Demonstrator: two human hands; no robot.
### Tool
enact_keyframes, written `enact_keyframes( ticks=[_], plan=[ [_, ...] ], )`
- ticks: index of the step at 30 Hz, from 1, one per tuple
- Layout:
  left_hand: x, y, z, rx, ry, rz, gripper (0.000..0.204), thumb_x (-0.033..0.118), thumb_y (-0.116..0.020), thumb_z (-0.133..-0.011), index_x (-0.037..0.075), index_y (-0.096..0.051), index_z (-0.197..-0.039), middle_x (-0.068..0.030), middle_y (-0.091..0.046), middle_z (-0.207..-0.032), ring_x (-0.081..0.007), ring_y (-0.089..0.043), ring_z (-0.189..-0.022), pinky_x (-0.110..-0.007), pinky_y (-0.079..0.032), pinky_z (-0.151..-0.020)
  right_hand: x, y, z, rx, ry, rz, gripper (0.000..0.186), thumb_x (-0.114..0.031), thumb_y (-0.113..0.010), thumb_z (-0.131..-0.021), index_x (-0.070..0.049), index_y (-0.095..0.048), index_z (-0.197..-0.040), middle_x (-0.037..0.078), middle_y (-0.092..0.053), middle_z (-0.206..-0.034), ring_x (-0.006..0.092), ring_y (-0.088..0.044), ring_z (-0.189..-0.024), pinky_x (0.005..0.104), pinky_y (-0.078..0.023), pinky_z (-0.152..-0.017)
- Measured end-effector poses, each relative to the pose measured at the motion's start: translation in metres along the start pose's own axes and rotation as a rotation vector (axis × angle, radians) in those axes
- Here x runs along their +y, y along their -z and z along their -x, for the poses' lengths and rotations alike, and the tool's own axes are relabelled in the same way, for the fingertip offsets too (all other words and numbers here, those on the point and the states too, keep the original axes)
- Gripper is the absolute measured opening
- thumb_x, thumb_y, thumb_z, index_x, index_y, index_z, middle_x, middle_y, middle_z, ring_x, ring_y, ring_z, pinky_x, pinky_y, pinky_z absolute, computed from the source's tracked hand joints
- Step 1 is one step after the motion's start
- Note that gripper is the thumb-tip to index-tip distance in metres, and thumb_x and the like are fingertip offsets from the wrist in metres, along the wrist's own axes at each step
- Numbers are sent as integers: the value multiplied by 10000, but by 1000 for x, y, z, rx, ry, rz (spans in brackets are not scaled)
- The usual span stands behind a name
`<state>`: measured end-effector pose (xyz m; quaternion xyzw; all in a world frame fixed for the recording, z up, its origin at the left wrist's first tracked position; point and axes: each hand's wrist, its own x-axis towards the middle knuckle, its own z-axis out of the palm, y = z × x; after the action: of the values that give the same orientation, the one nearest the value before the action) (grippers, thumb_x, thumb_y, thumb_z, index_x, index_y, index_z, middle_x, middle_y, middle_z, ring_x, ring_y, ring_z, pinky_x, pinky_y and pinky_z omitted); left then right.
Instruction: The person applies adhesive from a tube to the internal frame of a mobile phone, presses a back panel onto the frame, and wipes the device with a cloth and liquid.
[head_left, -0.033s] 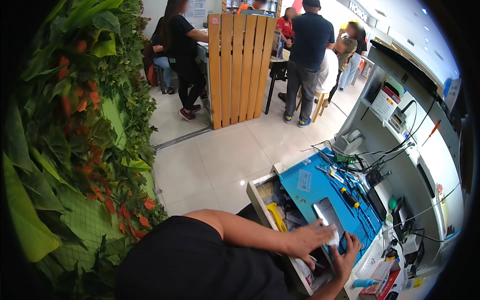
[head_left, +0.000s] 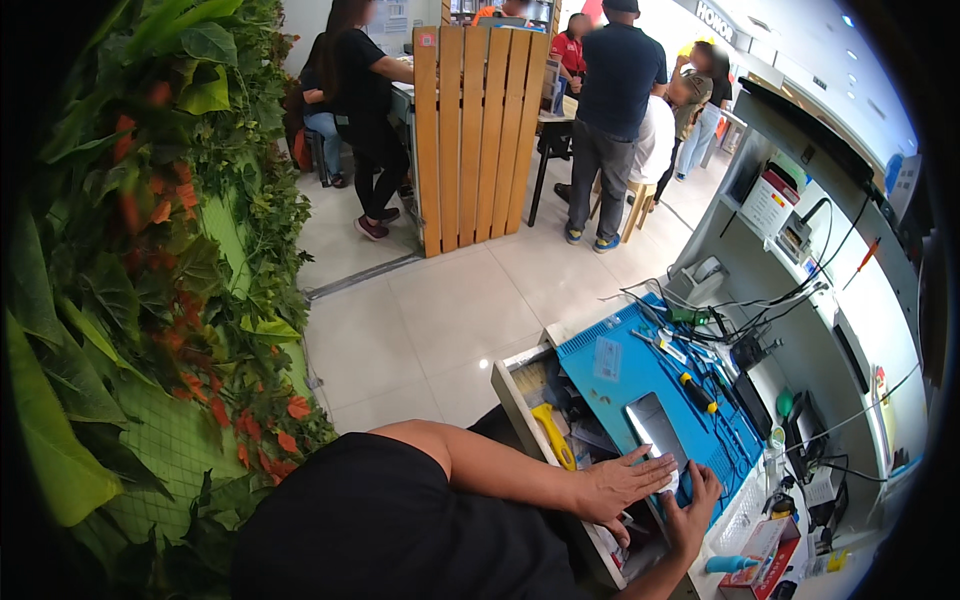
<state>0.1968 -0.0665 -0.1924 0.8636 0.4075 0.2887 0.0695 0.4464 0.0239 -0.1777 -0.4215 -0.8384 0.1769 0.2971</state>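
Note:
A phone-shaped slab [head_left: 652,422] with a shiny dark face lies on the blue work mat [head_left: 628,372]. My left hand [head_left: 622,486] reaches across its near end, fingers stretched out and nearly flat. A small white patch, perhaps a wipe or tissue, shows under those fingertips; its kind is unclear. At the same end, my right hand [head_left: 692,508] curls its thumb and fingers around the slab's near edge, steadying it. Below my left hand, an open drawer [head_left: 515,398] holds a yellow-handled tool [head_left: 553,436] and mixed small items.
Screwdrivers [head_left: 697,392], tweezers and tangled cables crowd the mat's right side. A red and white box [head_left: 772,560] and a light-blue bottle [head_left: 731,565] stand near right. Shelving [head_left: 800,270] rises at right, a leafy wall [head_left: 170,300] at left. People stand beyond a slatted wooden partition [head_left: 480,140].
My left hand, smeared by motion before, now shows sharply with its fingers lying over the slab's near end. My right hand stays about where it was.

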Motion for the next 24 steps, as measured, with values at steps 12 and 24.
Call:
enact_keyframes(
  ticks=[12, 24],
  plan=[
    [-19, 28, -12, -160, 223, -27, 1418, 916, -717, -834, -92, -320, -1749, -306, -336, -1824, -441, -217, -1744, -699, -104, -1390, 11, 16, 10, 62, 17, 103, 821, -420, -929, -814, -26, -719, -1503, 232, -634, -1465, 444, -545, -1395, 529, -413, -1243],
    [-71, 71, -14, -118, 336, -348, 1356, 958, -637, -876, -90, -420, -1709, -276, -356, -1830, -443, -202, -1754, -718, -142, -1373, -27, 14, -1, 78, -78, 37, 764, -332, -946, -781, -33, -749, -1456, 161, -659, -1442, 387, -559, -1375, 488, -515, -1161]
  ],
)
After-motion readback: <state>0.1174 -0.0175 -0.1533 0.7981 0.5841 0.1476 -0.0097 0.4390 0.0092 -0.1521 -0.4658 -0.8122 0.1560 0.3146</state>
